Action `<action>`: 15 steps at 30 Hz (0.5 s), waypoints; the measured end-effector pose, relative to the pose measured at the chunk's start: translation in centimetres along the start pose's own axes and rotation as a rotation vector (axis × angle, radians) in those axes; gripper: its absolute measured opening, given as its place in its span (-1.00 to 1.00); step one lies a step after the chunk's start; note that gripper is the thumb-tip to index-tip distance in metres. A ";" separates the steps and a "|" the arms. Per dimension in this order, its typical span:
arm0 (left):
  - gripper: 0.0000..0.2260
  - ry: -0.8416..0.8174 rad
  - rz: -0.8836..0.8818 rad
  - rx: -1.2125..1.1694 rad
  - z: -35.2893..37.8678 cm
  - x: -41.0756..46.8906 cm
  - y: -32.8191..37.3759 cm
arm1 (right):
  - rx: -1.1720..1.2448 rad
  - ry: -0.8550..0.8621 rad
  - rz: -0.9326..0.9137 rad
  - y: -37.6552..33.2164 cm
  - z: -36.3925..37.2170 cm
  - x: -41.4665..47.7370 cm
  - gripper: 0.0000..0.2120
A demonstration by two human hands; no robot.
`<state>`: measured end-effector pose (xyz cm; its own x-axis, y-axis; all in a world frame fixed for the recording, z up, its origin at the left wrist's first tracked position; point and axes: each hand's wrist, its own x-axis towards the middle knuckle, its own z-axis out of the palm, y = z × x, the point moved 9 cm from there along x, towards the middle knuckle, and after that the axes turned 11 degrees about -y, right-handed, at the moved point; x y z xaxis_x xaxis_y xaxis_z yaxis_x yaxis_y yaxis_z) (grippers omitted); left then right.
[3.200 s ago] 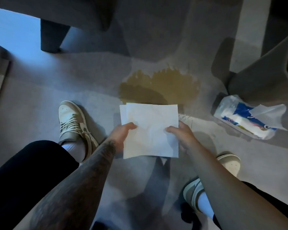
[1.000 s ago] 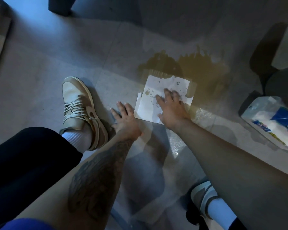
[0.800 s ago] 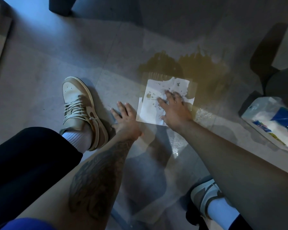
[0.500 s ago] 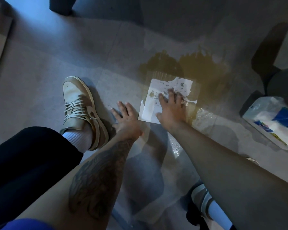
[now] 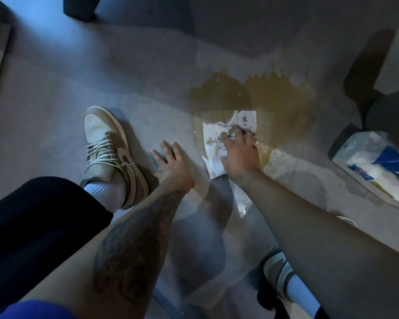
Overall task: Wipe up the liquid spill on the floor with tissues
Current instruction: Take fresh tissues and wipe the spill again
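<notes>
Right hand (image 5: 240,155) spread flat | pressing tissue (image 5: 212,147) beneath it | spill (image 5: 274,93) just beyond

The spill (image 5: 258,93) is a brown-yellow puddle on the grey floor (image 5: 101,77). One white tissue (image 5: 211,134) lies flat on the near edge of the spill, wrinkled at its far corner, with wet brown spots.

Dim; bluish light upper left; floor (image 5: 241,203) glare; edges seemingly warped.
</notes>
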<state>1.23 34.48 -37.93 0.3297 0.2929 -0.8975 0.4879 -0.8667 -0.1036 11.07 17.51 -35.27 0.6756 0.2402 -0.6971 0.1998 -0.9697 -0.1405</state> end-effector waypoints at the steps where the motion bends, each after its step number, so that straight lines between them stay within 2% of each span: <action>1: 0.32 -0.002 0.000 -0.001 0.0 0.0 0.0 | -0.015 0.011 -0.009 -0.1 0.0 0.0 -0.42; 8: 0.31 0.004 0.029 -0.014 0.0 -0.1 0.0 | -0.040 0.007 -0.095 0.3 -1.4 0.7 -0.49; 15: 0.32 -0.008 0.011 0.004 -0.1 0.0 0.0 | 0.004 -0.006 -0.107 1.2 -1.5 0.4 -0.73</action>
<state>1.32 34.52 -37.92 0.3283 0.2803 -0.9021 0.4812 -0.8714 -0.0956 12.64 16.56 -34.71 0.6460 0.3425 -0.6822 0.2681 -0.9386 -0.2173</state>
